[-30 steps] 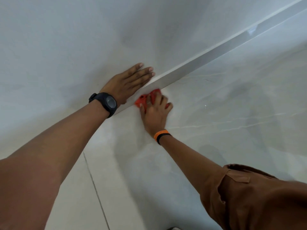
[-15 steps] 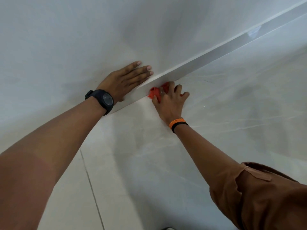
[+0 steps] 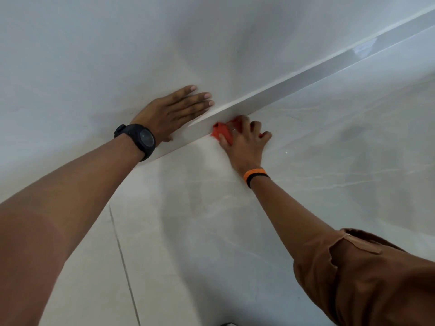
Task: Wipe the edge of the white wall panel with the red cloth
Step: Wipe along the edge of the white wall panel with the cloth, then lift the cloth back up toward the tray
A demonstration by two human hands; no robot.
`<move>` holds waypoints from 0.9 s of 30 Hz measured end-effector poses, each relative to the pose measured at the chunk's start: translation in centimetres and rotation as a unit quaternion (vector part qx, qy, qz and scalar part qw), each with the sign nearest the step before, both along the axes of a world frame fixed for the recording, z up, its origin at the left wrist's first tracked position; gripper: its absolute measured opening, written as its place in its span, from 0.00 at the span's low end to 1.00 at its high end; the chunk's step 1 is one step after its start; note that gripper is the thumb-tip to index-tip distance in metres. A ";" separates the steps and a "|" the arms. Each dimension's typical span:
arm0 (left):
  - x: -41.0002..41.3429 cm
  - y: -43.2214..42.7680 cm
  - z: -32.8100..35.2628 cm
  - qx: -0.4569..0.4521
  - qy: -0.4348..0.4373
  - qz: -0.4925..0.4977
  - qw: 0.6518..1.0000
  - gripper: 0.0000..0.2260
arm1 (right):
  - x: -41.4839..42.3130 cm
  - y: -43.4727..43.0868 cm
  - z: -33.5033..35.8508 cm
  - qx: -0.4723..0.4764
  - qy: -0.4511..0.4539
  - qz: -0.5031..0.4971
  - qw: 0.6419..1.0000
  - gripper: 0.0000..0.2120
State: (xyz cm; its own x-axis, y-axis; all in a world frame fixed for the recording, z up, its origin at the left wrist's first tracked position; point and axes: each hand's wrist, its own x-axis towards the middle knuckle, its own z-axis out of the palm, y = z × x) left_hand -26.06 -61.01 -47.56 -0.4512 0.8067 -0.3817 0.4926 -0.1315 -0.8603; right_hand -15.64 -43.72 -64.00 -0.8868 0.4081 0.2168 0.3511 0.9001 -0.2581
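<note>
The white wall panel (image 3: 117, 55) fills the upper left, and its glossy grey edge (image 3: 306, 83) runs diagonally up to the right. My left hand (image 3: 174, 111), with a black watch on the wrist, lies flat on the panel face, fingers together and pointing at the edge. My right hand (image 3: 247, 140), wearing an orange and black wristband, presses the red cloth (image 3: 221, 132) against the lower part of the edge where it meets the tiled surface. Most of the cloth is hidden under my fingers.
Glossy pale marble-look tiles (image 3: 306, 184) spread below and right of the edge, with a grout line (image 3: 122, 255) at lower left. My brown sleeve (image 3: 376, 278) fills the bottom right corner.
My right hand has slid the red cloth rightward and up along the panel edge. My left hand has stayed flat on the panel, shifting only slightly.
</note>
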 end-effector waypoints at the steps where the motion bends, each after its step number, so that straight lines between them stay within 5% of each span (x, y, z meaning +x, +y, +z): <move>1: 0.0 -0.1 0.0 -0.002 0.002 0.000 1.000 0.54 | -0.2 0.6 -0.1 0.002 0.000 -0.025 1.000 0.18; 9: 0.3 -0.4 0.1 0.001 0.000 0.011 1.000 0.53 | -1.4 3.5 1.0 -0.040 -0.069 -0.149 0.986 0.22; 16: 2.6 2.6 0.1 0.032 -0.053 0.071 0.996 0.59 | 1.1 3.9 3.4 -0.060 -0.110 0.076 0.989 0.21; 20: 7.1 6.3 3.0 0.071 -0.147 0.137 0.977 0.60 | 5.1 5.2 8.4 -0.211 -0.158 0.133 0.956 0.22; 27: 15.0 11.4 15.5 0.204 -0.255 0.231 0.917 0.57 | 14.0 12.3 24.7 -0.196 -0.117 0.040 0.973 0.21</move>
